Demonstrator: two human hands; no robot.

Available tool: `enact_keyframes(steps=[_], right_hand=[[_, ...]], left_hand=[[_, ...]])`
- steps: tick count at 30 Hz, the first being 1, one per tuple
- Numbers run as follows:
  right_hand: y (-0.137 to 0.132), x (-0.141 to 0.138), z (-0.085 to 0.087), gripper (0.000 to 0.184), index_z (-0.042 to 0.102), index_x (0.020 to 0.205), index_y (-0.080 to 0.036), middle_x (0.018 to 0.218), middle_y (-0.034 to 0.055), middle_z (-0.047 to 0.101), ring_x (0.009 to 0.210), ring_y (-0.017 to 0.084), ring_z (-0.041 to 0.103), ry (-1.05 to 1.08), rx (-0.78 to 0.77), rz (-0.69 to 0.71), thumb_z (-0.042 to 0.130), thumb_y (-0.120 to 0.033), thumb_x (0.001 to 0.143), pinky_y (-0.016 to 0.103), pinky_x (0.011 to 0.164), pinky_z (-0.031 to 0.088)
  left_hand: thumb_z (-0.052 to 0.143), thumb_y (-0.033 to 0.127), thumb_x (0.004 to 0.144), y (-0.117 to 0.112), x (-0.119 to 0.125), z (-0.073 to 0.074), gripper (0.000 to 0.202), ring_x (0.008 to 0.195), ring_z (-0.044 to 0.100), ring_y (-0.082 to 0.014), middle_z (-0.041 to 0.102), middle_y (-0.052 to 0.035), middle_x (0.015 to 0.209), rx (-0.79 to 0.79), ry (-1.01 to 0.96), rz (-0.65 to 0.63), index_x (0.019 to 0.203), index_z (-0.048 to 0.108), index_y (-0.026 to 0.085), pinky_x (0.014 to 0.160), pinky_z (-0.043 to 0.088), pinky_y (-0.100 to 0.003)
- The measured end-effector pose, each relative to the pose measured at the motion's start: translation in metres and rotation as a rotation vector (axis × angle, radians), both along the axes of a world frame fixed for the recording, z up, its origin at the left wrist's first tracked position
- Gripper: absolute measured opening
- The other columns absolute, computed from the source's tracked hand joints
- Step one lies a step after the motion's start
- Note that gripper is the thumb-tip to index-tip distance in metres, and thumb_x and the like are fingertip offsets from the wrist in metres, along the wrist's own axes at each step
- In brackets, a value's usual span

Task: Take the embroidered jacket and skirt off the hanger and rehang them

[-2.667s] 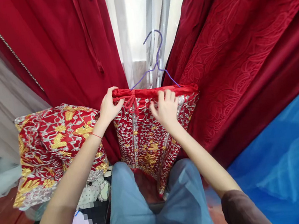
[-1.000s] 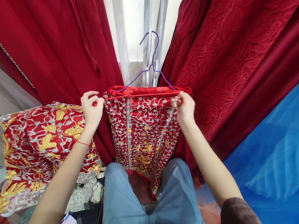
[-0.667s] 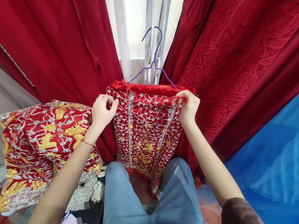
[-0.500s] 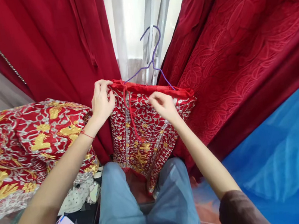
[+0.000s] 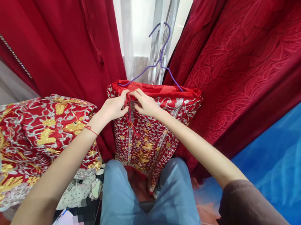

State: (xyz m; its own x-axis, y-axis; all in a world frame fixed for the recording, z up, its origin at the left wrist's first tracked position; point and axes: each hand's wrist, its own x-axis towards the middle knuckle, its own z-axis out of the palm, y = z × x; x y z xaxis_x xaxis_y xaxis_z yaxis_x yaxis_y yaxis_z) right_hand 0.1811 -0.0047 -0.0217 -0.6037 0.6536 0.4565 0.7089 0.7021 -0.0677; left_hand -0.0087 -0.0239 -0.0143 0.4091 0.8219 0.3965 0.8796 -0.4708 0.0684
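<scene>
1. The red cord [image 5: 134,128] was found at the upper edge of the patterned garment [image 5: 144,145], nearer its left corner than its right; its loose part was draped down the front, its long axis set roughly across that edge.
2. The cord was met from both sides, by the left hand [image 5: 117,105] and by the right hand [image 5: 146,103]; neither could be judged clearly nearer.
3. In each grip, fingers and thumb were bent toward the cord and seemed to touch it; whether it was pinched could not be told, as its upper part was partly hidden by the fingertips.
4. The purple hanger [image 5: 157,63] was seen just behind, its lower arms reaching into the red band [image 5: 160,87] along the garment's upper edge.
5. Part of the garment's front was crossed by the right forearm, and its lower end was framed by the knees in blue trousers [image 5: 114,198].
6. A second embroidered garment [image 5: 45,133] was seen to the left, partly covered by the left forearm; below it, dotted cloth [image 5: 72,193] and a pale card [image 5: 62,219] were visible.
7. Red curtain [image 5: 57,47] was hung behind.
</scene>
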Motion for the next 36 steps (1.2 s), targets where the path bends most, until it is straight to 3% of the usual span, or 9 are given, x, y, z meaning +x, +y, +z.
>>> enact_keyframes(steps=[4, 8, 12, 15, 17, 20, 25, 30, 36], right_hand=[[-0.015, 0.003, 0.000, 0.040, 0.057, 0.129, -0.016, 0.151, 0.0219, 0.043, 0.090, 0.026, 0.067, -0.198, 0.053, -0.107, 0.042, -0.023, 0.093, 0.038, 0.071, 0.052], [-0.027, 0.016, -0.005, 0.028, 0.069, 0.106, -0.015, 0.159, 0.0214, 0.037, 0.102, 0.030, 0.066, -0.235, 0.117, -0.019, 0.048, -0.031, 0.095, 0.040, 0.074, 0.053], [-0.051, 0.040, -0.030, 0.038, 0.067, 0.073, -0.018, 0.147, 0.0139, 0.056, 0.111, 0.026, 0.063, 0.060, 0.274, 0.091, 0.046, -0.033, 0.100, 0.040, 0.087, 0.054], [-0.076, 0.050, -0.067, 0.035, 0.064, 0.066, -0.021, 0.111, 0.0098, 0.073, 0.094, 0.020, 0.065, 0.474, 0.368, -0.033, 0.050, -0.026, 0.098, 0.035, 0.079, 0.055], [-0.088, 0.048, -0.094, 0.035, 0.061, 0.065, -0.021, 0.086, 0.0061, 0.071, 0.076, 0.015, 0.062, 0.635, 0.314, -0.112, 0.050, -0.025, 0.098, 0.030, 0.069, 0.051], [-0.093, 0.037, -0.124, 0.034, 0.056, 0.065, -0.021, 0.082, 0.0046, 0.066, 0.071, 0.014, 0.059, 0.757, 0.151, -0.206, 0.050, -0.028, 0.098, 0.027, 0.068, 0.048], [-0.077, 0.016, -0.128, 0.014, 0.059, 0.087, -0.021, 0.093, 0.0062, 0.066, 0.087, 0.018, 0.063, 0.736, -0.029, -0.200, 0.047, -0.023, 0.093, 0.030, 0.080, 0.052], [-0.048, 0.017, -0.099, 0.024, 0.060, 0.111, -0.017, 0.111, 0.0135, 0.067, 0.102, 0.025, 0.065, 0.627, -0.031, -0.171, 0.048, -0.023, 0.092, 0.038, 0.092, 0.052], [-0.004, 0.009, -0.057, 0.031, 0.061, 0.120, -0.018, 0.107, 0.0110, 0.074, 0.087, 0.021, 0.070, 0.669, -0.105, -0.195, 0.047, -0.020, 0.092, 0.035, 0.085, 0.054]], left_hand=[[0.045, 0.032, 0.094, -0.011, -0.002, -0.002, 0.050, 0.090, 0.074, -0.0313, 0.075, -0.0131, 0.099, 0.052, -0.012, 0.069, 0.139, 0.040, 0.012, 0.082, 0.054, -0.040], [0.035, 0.030, 0.097, -0.009, -0.008, -0.007, 0.036, 0.084, 0.074, -0.0334, 0.074, -0.0159, 0.088, 0.082, -0.075, 0.293, 0.121, 0.054, 0.011, 0.082, 0.054, -0.045], [0.039, 0.033, 0.094, -0.009, -0.015, -0.016, 0.048, 0.090, 0.074, -0.0358, 0.073, -0.0230, 0.093, 0.048, -0.114, 0.549, 0.129, 0.050, 0.002, 0.080, 0.054, -0.043], [0.041, 0.042, 0.094, -0.017, -0.011, -0.022, 0.060, 0.098, 0.071, -0.0394, 0.072, -0.0269, 0.102, -0.028, -0.082, 0.656, 0.136, 0.048, -0.001, 0.082, 0.052, -0.045], [0.041, 0.044, 0.095, -0.023, -0.002, -0.030, 0.052, 0.099, 0.071, -0.0379, 0.074, -0.0223, 0.102, -0.052, -0.127, 0.645, 0.129, 0.057, 0.008, 0.084, 0.051, -0.044], [0.042, 0.043, 0.097, -0.030, 0.018, -0.052, 0.034, 0.094, 0.072, -0.0295, 0.076, -0.0088, 0.092, -0.030, -0.331, 0.537, 0.109, 0.066, 0.022, 0.082, 0.050, -0.038], [0.052, 0.041, 0.095, -0.023, 0.051, -0.080, 0.033, 0.091, 0.067, -0.0212, 0.069, -0.0092, 0.105, 0.152, -0.719, 0.352, 0.119, 0.055, 0.019, 0.081, 0.052, -0.032], [0.055, 0.024, 0.089, 0.005, 0.048, -0.033, 0.038, 0.126, 0.052, -0.0309, 0.054, -0.0197, 0.132, 0.420, -0.576, 0.224, 0.126, 0.054, 0.013, 0.108, 0.043, -0.046], [0.065, 0.023, 0.077, 0.060, 0.002, 0.051, 0.057, 0.148, 0.027, -0.0417, 0.031, -0.0228, 0.158, 0.243, 0.034, -0.104, 0.133, 0.058, 0.017, 0.110, 0.037, -0.059]])
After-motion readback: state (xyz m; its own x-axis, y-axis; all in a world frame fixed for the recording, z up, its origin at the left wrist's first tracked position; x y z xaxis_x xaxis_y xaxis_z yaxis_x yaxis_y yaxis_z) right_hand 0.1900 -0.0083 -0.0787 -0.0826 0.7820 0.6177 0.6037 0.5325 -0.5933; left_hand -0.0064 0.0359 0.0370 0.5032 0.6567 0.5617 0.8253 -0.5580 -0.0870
